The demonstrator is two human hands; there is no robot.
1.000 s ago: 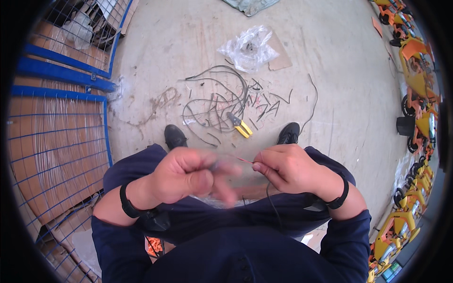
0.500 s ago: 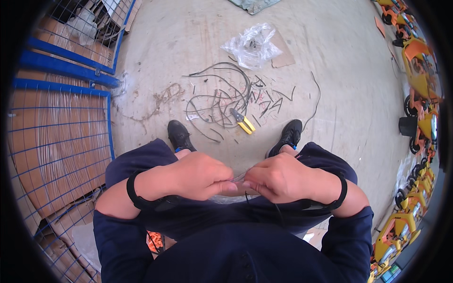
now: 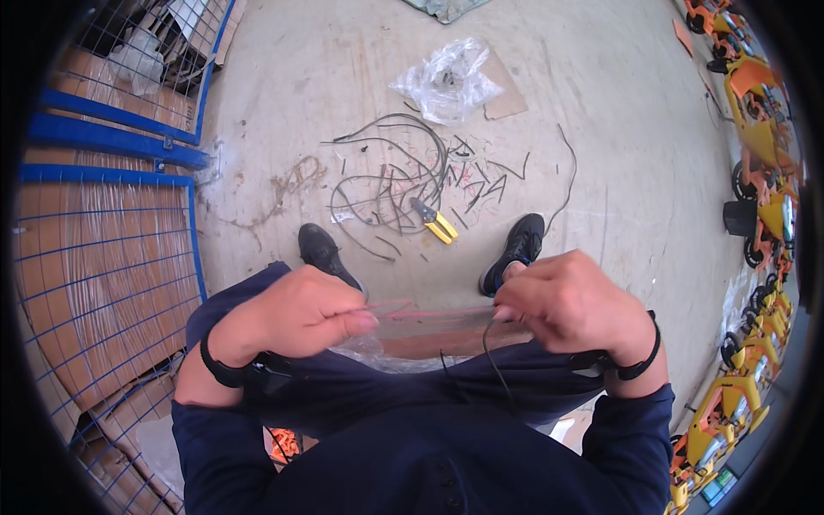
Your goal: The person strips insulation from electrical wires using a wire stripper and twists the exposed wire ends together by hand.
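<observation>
Thin reddish wires (image 3: 429,313) stretch across the gap between my two hands, above my lap. My left hand (image 3: 300,313) is closed and pinches their left end between thumb and fingers. My right hand (image 3: 571,300) is closed around the other end, where a dark cable (image 3: 487,348) hangs down from the grip toward my thigh. Whether the wires come out of that cable is hidden by my fingers. On the floor beyond, between my shoes, lie yellow-handled wire strippers (image 3: 435,221) beside a loose tangle of dark cable (image 3: 390,180) and small scraps.
A crumpled clear plastic bag (image 3: 451,81) lies on a cardboard piece (image 3: 508,96) farther off. At the left stands a blue wire-mesh cage (image 3: 112,180) with wrapped cardboard boxes. Along the right runs a row of yellow and orange small wheeled vehicles (image 3: 760,120).
My hands have moved apart, left hand leftward and right hand rightward. The reddish wires now show in a long span between them, and the dark cable hangs in plainer view.
</observation>
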